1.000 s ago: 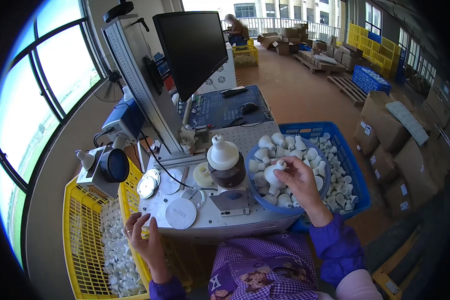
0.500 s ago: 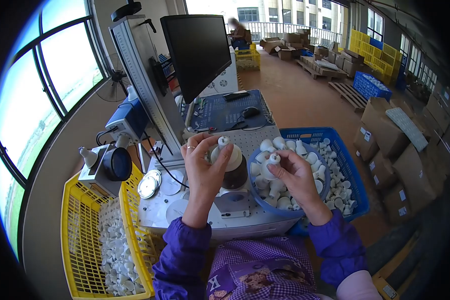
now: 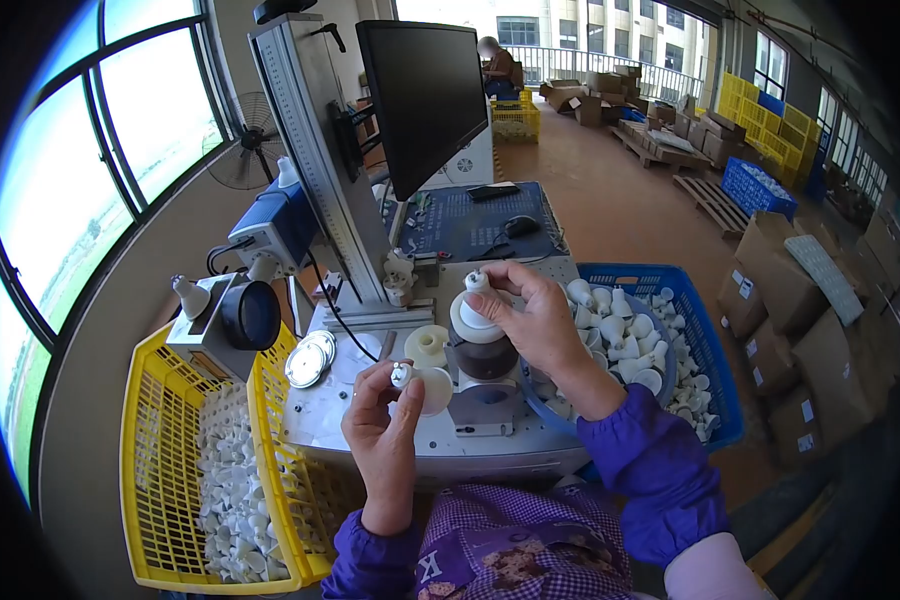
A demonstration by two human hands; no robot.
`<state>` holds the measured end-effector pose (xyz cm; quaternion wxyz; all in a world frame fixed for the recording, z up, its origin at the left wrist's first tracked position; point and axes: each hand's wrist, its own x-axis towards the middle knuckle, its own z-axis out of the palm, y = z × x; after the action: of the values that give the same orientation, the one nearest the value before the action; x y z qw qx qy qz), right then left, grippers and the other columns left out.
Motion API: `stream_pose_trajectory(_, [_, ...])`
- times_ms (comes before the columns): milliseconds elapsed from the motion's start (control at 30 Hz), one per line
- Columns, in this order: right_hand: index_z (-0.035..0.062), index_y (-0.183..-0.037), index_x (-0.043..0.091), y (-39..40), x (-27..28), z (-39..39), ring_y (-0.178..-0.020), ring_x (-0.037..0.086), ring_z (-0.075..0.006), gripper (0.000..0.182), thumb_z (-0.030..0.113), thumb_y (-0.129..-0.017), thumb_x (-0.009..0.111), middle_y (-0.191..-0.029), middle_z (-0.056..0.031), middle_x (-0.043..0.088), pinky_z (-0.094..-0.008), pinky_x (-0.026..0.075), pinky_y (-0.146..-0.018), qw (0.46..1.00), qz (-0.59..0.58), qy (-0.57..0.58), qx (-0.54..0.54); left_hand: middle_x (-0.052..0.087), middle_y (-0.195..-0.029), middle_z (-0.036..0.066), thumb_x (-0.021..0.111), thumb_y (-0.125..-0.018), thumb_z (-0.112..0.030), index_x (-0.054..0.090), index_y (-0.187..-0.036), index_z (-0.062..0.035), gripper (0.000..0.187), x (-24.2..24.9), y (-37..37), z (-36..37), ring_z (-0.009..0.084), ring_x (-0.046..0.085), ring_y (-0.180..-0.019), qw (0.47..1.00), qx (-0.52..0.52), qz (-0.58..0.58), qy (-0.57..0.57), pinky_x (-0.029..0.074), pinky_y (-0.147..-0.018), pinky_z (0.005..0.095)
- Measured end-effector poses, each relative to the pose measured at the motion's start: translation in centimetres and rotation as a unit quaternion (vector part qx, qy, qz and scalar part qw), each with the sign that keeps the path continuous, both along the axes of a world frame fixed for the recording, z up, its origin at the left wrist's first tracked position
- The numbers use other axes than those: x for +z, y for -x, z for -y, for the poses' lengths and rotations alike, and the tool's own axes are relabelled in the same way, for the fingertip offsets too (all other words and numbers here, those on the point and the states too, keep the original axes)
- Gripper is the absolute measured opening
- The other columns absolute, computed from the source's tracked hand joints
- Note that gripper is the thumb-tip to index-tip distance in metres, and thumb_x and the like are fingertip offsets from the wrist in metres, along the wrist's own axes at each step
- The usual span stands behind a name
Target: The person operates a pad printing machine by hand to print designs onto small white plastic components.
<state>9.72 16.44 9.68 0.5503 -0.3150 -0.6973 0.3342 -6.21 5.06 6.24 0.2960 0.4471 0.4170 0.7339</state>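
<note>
My left hand (image 3: 382,440) is closed on a white lamp housing (image 3: 430,392), its small pinned end between thumb and fingers. It is over the front of the machine's worktable. My right hand (image 3: 540,318) pinches the narrow neck of another white lamp housing (image 3: 479,313). That housing stands with its neck up on the round dark fixture (image 3: 484,361). Beside the fixture lies a cream-coloured ring (image 3: 427,344). Behind my right wrist is a round blue tub (image 3: 669,385) heaped with similar white housings (image 3: 625,345).
A yellow crate (image 3: 270,490) of white housings stands at the left below a lens head (image 3: 250,316). A blue crate (image 3: 727,410) sits at the right. A monitor (image 3: 425,105) and an upright column (image 3: 320,160) rise behind the worktable. A person (image 3: 500,70) sits far back.
My right hand has moved left from the blue tub, bringing a housing onto the fixture. My left hand has left the fixture with a housing, moving down and toward me. The view has shifted slightly.
</note>
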Motion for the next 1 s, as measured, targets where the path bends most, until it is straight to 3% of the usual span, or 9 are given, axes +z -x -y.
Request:
stream_pose_trajectory(200, [0.0021,-0.102,0.062,0.0,0.0,0.3,-0.089,0.065,-0.0210,0.032,0.025,-0.082,0.072,-0.092,-0.0126,0.066,-0.0314,0.049,-0.079,1.000,-0.002,0.005,0.002,0.057,-0.102,0.004,0.066,-0.083,-0.001,0.062,-0.103,-0.0003,0.021,-1.5,-0.9,0.5,0.0089,0.053,-0.086,0.998,-0.051,0.024,0.021,0.042,-0.076,0.0222])
stream_pose_trajectory(400, [0.0037,-0.101,0.063,0.6,-0.2,0.8,-0.092,0.060,-0.0230,0.031,0.026,-0.082,0.072,-0.093,-0.0120,0.065,-0.0335,0.046,-0.083,0.993,0.042,-0.050,-0.095,0.057,-0.101,0.004,0.066,-0.084,-0.002,0.063,-0.102,-0.0003,0.019,-2.0,-1.7,0.8,0.0097,0.053,-0.088,0.996,-0.073,0.035,0.029,0.042,-0.077,0.0227])
stream_pose_trajectory(700, [0.0039,-0.105,0.062,-0.2,-0.7,-0.7,-0.092,0.059,-0.0221,0.036,0.032,-0.084,0.069,-0.093,-0.0115,0.066,-0.0337,0.046,-0.083,1.000,0.012,-0.016,-0.012,0.057,-0.102,0.004,0.066,-0.084,-0.002,0.062,-0.103,-0.0002,0.020,-2.6,-2.3,1.5,0.0101,0.054,-0.089,0.993,-0.094,0.037,0.061,0.043,-0.079,0.0233])
stream_pose_trajectory(767, [0.0036,-0.105,0.062,-0.7,-0.6,-1.3,-0.093,0.060,-0.0210,0.035,0.031,-0.084,0.068,-0.093,-0.0124,0.065,-0.0335,0.046,-0.084,0.996,0.001,0.031,0.087,0.057,-0.102,0.004,0.066,-0.085,-0.002,0.062,-0.103,-0.0005,0.019,-2.5,-2.5,1.6,0.0102,0.054,-0.090,0.993,-0.099,0.034,0.060,0.043,-0.079,0.0234])
stream_pose_trajectory(900, [0.0030,-0.103,0.062,-0.9,-0.5,-1.5,-0.096,0.061,-0.0206,0.033,0.030,-0.085,0.068,-0.093,-0.0121,0.066,-0.0336,0.046,-0.087,0.996,-0.007,0.031,0.086,0.058,-0.102,0.003,0.065,-0.086,-0.003,0.062,-0.103,-0.0013,0.018,-2.4,-3.0,1.9,0.0103,0.055,-0.090,0.991,-0.103,0.038,0.075,0.043,-0.080,0.0238])
stream_pose_trajectory(967, [0.0031,-0.112,0.059,-1.3,0.0,-1.6,-0.100,0.059,-0.0132,0.036,0.027,-0.086,0.067,-0.103,-0.0053,0.065,-0.0286,0.046,-0.087,0.989,0.015,0.042,0.141,0.058,-0.102,0.003,0.065,-0.086,-0.003,0.062,-0.103,-0.0015,0.017,-2.3,-3.2,2.0,0.0101,0.055,-0.090,0.990,-0.107,0.038,0.081,0.043,-0.080,0.0239])
stream_pose_trajectory(1000, [0.0036,-0.114,0.059,-1.5,0.1,-1.6,-0.100,0.059,-0.0138,0.038,0.028,-0.086,0.067,-0.104,-0.0057,0.065,-0.0290,0.046,-0.086,0.989,0.026,0.054,0.136,0.058,-0.102,0.003,0.064,-0.086,-0.003,0.062,-0.103,-0.0017,0.017,-2.3,-3.3,2.1,0.0099,0.055,-0.090,0.989,-0.110,0.040,0.087,0.043,-0.080,0.0240])
